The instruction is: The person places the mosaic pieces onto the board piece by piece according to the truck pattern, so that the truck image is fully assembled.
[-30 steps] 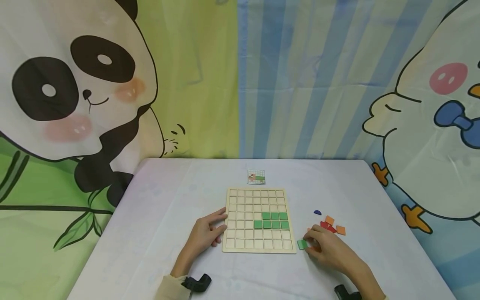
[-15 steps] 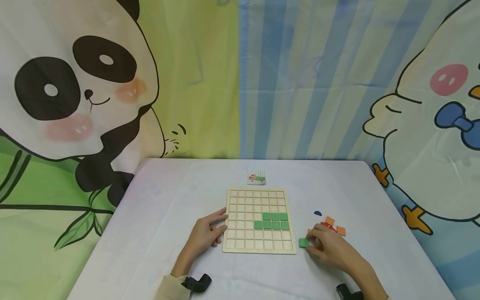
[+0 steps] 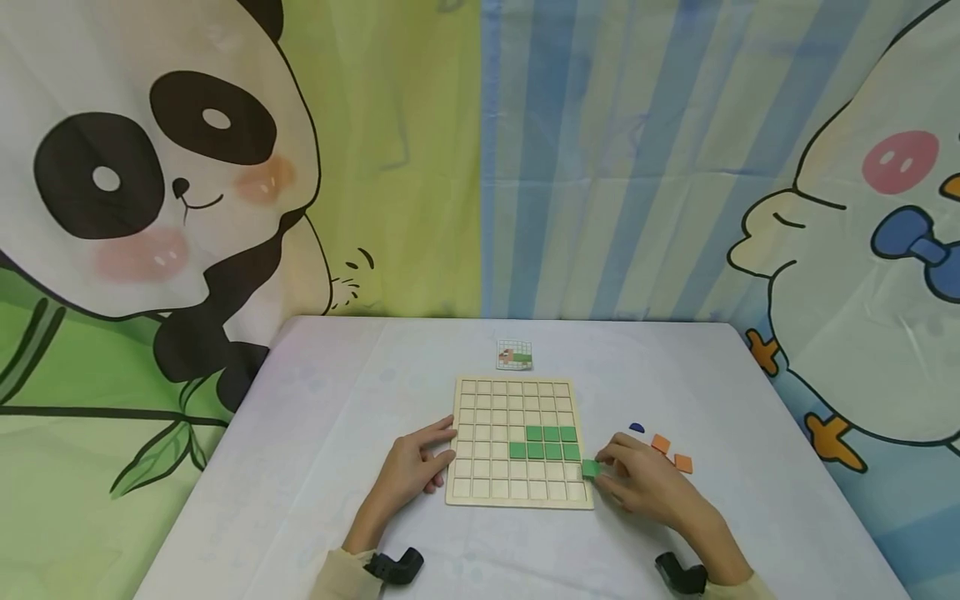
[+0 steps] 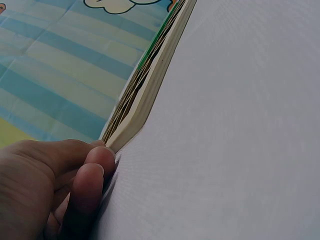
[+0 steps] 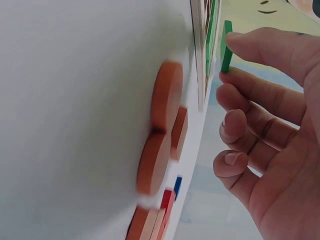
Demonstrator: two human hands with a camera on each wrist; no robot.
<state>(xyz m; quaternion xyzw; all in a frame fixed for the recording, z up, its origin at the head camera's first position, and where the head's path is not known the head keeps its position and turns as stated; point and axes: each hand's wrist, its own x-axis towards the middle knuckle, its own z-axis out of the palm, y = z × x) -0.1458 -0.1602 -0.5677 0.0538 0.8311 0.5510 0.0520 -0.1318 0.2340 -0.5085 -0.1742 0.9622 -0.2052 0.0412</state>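
A wooden grid board (image 3: 480, 487) lies on the table with two rows of green square tiles (image 3: 535, 451) on its right side. My left hand (image 3: 408, 467) rests at the board's left edge; thumb and forefinger touch it apart from each other, as the left wrist view shows the hand (image 4: 55, 185) beside the frame. Between thumb and forefinger, my right hand (image 3: 645, 483) pinches a green square tile (image 3: 591, 468) over the board's right edge. The right wrist view has this green tile (image 5: 227, 47) raised, the other fingers loosely bent.
Right of the board lie orange square tiles (image 3: 682, 463) and a blue half-round piece (image 3: 637, 427). Round orange pieces (image 5: 167, 97) and a red piece (image 5: 168, 199) show in the right wrist view. A small picture card (image 3: 514, 355) lies behind the board.
My right hand has lifted the green tile off the table and carried it left and away from me to the board's right edge. The left hand has stayed in place.
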